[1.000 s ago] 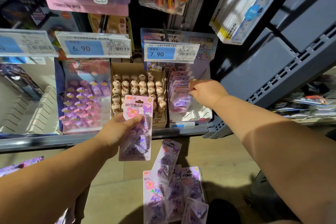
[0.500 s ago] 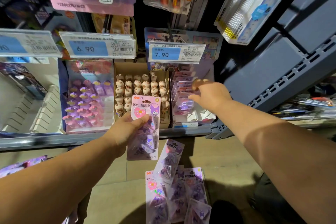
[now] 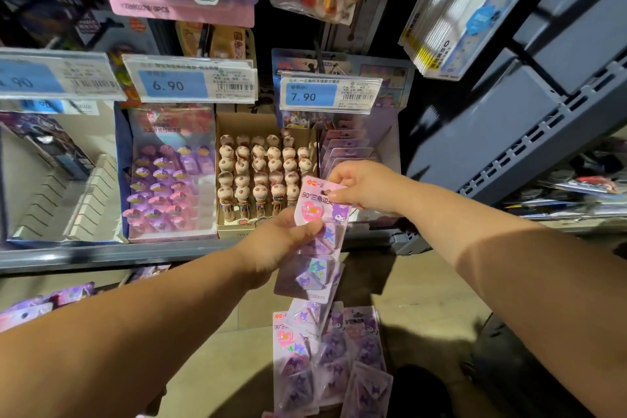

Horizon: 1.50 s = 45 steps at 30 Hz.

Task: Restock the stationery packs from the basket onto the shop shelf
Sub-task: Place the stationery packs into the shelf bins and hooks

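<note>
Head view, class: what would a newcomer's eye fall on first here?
At the centre, one purple stationery pack: the left hand grips its middle, the right hand pinches its top. Behind, a box of brown-capped pens stands on the shelf; more packs lie piled below.

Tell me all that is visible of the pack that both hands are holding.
The pack is a long lilac-pink card with clear plastic blisters over purple pieces, a pink heart, a purple cartoon figure and "90°" printed on top. It is almost upright in front of the shelf. The left hand grips its left side, thumb across the front; the right hand pinches its top corner.
</note>
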### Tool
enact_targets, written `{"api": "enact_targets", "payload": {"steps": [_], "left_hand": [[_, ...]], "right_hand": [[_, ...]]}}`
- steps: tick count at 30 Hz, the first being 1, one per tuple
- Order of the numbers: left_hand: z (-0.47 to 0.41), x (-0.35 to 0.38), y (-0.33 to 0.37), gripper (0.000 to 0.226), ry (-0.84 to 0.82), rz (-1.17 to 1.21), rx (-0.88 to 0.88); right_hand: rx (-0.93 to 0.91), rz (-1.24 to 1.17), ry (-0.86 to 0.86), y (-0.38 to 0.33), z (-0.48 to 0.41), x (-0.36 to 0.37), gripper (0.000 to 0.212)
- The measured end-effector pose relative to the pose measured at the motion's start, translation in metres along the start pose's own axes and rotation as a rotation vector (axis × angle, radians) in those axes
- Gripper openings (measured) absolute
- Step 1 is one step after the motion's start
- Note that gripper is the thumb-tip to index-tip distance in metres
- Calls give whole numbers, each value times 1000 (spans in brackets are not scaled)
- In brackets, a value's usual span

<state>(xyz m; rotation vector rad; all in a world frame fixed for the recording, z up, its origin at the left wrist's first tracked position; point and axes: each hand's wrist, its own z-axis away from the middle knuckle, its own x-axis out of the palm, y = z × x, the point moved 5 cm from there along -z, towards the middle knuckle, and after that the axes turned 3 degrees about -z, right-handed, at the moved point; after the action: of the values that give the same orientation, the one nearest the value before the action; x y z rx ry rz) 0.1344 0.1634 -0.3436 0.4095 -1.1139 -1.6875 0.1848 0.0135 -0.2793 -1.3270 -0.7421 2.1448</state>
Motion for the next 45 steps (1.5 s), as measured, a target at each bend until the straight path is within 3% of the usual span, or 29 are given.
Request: {"api": "enact_targets", "payload": {"steps": [3, 13, 16, 19, 22, 24, 28, 31, 34, 38, 43, 45], "left_hand": [[-1, 2, -2, 6, 30, -103, 13], [-12, 15, -2, 18, 159, -384, 98], [-15, 6, 17, 7, 387, -842, 329], [-1, 2, 58, 7, 584, -1055, 705], [26, -2, 96, 17, 724, -1033, 996], [43, -4, 114, 26, 754, -938, 1110], [74, 8, 141, 22, 800, -823, 1278], [79, 11, 157, 27, 869, -819, 1302], [73, 14, 166, 37, 905, -1036, 1233], [69, 20, 167, 31, 931, -1329, 1200], [72, 18, 184, 21, 1043, -1474, 1201], [70, 16, 188, 19, 1010, -1467, 1165]], "right_hand": [[44, 2, 48, 9, 8, -22, 8], [68, 24, 123, 27, 13, -49, 13], [79, -34, 205, 35, 12, -60, 10], [63, -2, 289, 37, 10, -71, 8], [22, 117, 357, 32, 7, -79, 12], [0, 189, 393, 28, 6, -82, 20], [-36, 251, 446, 18, 9, -83, 13], [-31, 261, 465, 13, 11, -82, 11], [-6, 297, 470, 12, 14, -80, 8], [11, 370, 450, 14, 15, -74, 7], [11, 430, 429, 21, 13, -65, 5], [16, 471, 418, 23, 12, -61, 6]]}}
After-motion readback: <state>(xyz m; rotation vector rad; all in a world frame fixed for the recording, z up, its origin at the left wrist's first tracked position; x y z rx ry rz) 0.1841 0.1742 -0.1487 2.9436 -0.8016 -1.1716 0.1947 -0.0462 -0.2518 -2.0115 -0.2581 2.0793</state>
